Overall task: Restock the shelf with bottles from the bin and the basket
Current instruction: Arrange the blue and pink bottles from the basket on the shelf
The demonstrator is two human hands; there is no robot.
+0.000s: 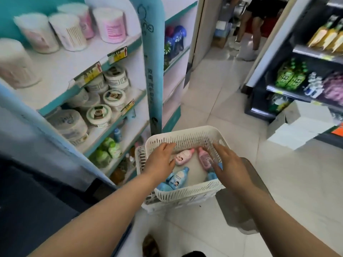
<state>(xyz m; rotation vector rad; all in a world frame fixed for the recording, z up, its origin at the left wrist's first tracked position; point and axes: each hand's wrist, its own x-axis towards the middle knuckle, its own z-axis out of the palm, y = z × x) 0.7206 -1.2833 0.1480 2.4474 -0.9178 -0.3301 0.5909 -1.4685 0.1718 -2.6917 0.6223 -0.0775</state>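
A white slotted basket (187, 138) sits on the floor in front of the teal shelf (118, 125), stacked on another white basket (140, 160). Inside lie two pink bottles (183, 156) (204, 159) and several blue bottles (178, 178). My left hand (161, 160) reaches over the basket's left rim, fingers apart, holding nothing, close to the left pink bottle. Over the right side, my right hand (230, 167) hovers with spread fingers above a blue bottle; I cannot see it gripping anything. A grey bin (248, 216) stands to the right, mostly hidden behind my right arm.
The teal shelf holds white tubs (115, 78), cotton swab canisters (109, 25) and green packs (107, 151) lower down. A dark shelf (300, 93) with bottles and white boxes (300, 125) lies across the aisle. A person's legs (250, 34) stand at the far end.
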